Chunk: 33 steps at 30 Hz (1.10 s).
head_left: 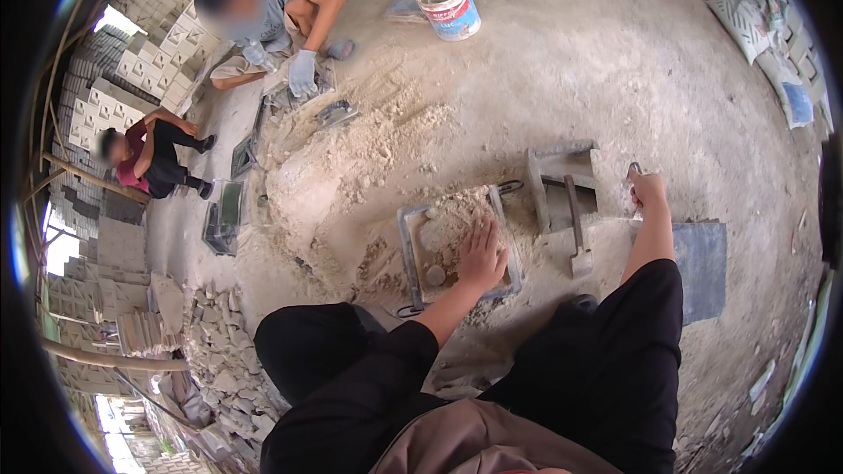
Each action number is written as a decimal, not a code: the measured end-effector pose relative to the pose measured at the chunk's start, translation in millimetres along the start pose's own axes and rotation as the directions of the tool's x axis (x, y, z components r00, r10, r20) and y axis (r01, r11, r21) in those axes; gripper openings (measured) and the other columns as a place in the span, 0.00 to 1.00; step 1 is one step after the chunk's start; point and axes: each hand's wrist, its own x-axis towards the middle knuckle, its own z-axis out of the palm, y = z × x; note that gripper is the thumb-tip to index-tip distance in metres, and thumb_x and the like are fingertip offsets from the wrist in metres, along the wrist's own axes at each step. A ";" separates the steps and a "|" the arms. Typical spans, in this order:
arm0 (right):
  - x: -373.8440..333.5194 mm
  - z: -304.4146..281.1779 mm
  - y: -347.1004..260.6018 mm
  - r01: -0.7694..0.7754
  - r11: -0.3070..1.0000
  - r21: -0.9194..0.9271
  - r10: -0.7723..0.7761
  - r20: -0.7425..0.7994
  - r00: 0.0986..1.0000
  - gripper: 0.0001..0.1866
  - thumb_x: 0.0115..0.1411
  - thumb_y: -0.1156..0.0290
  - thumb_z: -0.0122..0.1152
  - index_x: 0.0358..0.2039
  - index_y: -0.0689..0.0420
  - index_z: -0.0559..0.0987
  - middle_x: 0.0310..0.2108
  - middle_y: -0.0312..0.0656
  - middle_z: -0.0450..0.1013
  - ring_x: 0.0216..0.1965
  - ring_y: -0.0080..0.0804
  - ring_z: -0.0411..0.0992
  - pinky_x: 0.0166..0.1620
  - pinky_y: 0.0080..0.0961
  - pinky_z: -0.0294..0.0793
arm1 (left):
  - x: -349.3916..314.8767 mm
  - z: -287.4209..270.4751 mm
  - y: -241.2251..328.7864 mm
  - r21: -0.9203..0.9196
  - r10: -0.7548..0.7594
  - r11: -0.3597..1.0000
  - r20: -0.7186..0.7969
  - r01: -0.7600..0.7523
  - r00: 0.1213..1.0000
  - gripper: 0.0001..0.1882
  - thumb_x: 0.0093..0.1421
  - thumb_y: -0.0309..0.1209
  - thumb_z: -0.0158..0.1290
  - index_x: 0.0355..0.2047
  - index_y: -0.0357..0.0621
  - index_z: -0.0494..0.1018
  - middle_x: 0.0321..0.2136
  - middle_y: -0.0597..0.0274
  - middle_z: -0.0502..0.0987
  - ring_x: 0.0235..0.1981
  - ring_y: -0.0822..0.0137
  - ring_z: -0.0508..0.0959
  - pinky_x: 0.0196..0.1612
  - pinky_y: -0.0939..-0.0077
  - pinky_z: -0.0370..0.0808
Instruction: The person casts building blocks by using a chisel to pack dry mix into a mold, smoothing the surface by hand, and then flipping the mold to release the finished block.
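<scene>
My left hand (480,254) lies with fingers stretched out on the pale, damp-looking sandy mix inside a square metal mould frame (409,250). Rounded shapes show in the mix (436,237) beside it. Off to the right, my right hand (648,190) is closed around a tool with a short dark handle (634,168); its lower part is hard to make out against the floor. Between my hands sits a second grey frame (540,197) with an inner bar. A long-handled flat scraper (580,262) leans across its edge.
Loose sandy mix (325,167) is heaped ahead and left. A dark flat board (702,272) lies right of my arm. A bucket (450,10) stands far ahead. One gloved co-worker (294,13) crouches over a mould; another person (149,154) sits left. Rubble (224,360) lies near left.
</scene>
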 end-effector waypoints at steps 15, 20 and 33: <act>17.0 -0.8 12.0 0.001 1.000 0.012 -0.001 0.040 0.999 0.18 0.53 0.58 0.56 0.22 0.63 0.74 0.12 0.38 0.66 0.09 0.25 0.61 0.14 0.27 0.60 | 104.4 -34.3 -110.8 0.009 -0.441 0.896 0.112 0.443 0.890 0.31 0.61 0.51 0.29 0.58 0.44 0.54 0.58 0.54 0.56 0.60 0.60 0.55 0.60 0.55 0.46; 21.1 -3.2 18.6 0.010 1.000 0.028 -0.012 0.052 0.999 0.18 0.53 0.59 0.56 0.23 0.64 0.73 0.12 0.38 0.65 0.09 0.24 0.61 0.14 0.26 0.60 | 123.7 -15.5 -73.1 -0.193 -0.099 0.975 0.077 0.112 0.992 0.26 0.62 0.45 0.34 0.54 0.41 0.60 0.53 0.52 0.64 0.56 0.56 0.61 0.58 0.64 0.54; 15.4 -1.0 16.6 0.021 0.999 0.034 -0.023 0.049 0.999 0.20 0.53 0.59 0.55 0.17 0.64 0.72 0.11 0.40 0.66 0.10 0.27 0.63 0.16 0.27 0.62 | 80.9 -15.1 -48.1 0.026 0.152 0.987 0.139 -0.157 0.979 0.34 0.61 0.47 0.36 0.59 0.35 0.47 0.60 0.46 0.47 0.62 0.52 0.46 0.62 0.60 0.45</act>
